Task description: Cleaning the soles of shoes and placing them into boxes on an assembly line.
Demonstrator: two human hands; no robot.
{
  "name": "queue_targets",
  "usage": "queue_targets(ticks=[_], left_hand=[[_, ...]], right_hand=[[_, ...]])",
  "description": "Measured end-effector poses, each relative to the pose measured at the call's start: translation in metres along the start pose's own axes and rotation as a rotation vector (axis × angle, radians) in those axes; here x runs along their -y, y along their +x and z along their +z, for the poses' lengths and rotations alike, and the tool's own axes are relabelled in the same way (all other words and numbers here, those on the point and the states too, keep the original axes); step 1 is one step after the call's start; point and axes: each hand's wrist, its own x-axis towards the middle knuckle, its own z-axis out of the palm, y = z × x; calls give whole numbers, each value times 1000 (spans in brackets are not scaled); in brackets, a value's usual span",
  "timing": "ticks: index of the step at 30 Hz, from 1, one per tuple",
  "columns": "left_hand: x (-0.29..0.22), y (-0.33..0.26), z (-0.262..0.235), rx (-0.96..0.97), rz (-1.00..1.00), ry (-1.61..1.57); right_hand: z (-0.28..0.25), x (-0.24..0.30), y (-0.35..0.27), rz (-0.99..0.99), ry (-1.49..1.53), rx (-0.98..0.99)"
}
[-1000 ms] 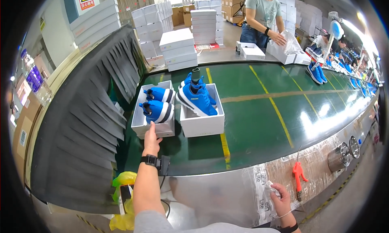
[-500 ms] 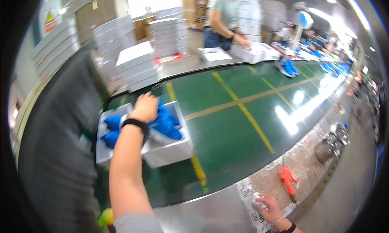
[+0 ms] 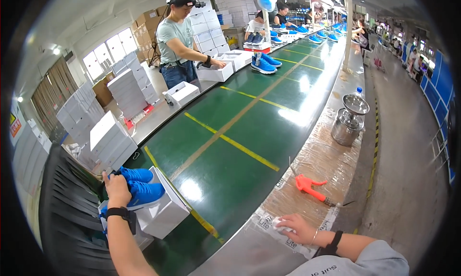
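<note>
My left hand (image 3: 118, 191) is at the heel end of a pair of blue shoes (image 3: 146, 189), its fingers curled around them. The shoes have white soles and lie over an open white shoebox (image 3: 165, 213) on the green conveyor belt. The hand and wrist hide part of the box and of the blue shapes beside it. On the plastic-covered ledge at the lower right, my right hand (image 3: 298, 229) is closed on a crumpled white wad (image 3: 282, 226), its material unclear.
An orange air gun (image 3: 309, 185) lies on the ledge, with a metal pot (image 3: 346, 127) farther along. Across the belt, a person (image 3: 178, 48) reaches into a white box (image 3: 216, 72). White box stacks (image 3: 111, 140) line the far side. More blue shoes (image 3: 265, 63) sit on the belt.
The view has swung right, so the shoebox sits lower and farther left in the picture. My left hand remains at the shoes. My right hand still holds the white wad.
</note>
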Motion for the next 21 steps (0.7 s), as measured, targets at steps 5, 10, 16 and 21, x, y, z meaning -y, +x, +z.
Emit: queue_targets(ticks=[5, 10, 16, 21], left_hand=[[-1, -64, -97, -350, 57, -133], [-87, -148, -117, -279, 89, -587], [-233, -236, -101, -25, 195, -725], [-256, -279, -80, -40, 292, -755]], right_hand=[[-5, 2, -13, -21, 119, -58], [-25, 11, -38, -42, 187, -137], [-62, 17, -75, 63, 194, -226], [-70, 9, -102, 187, 303, -340]])
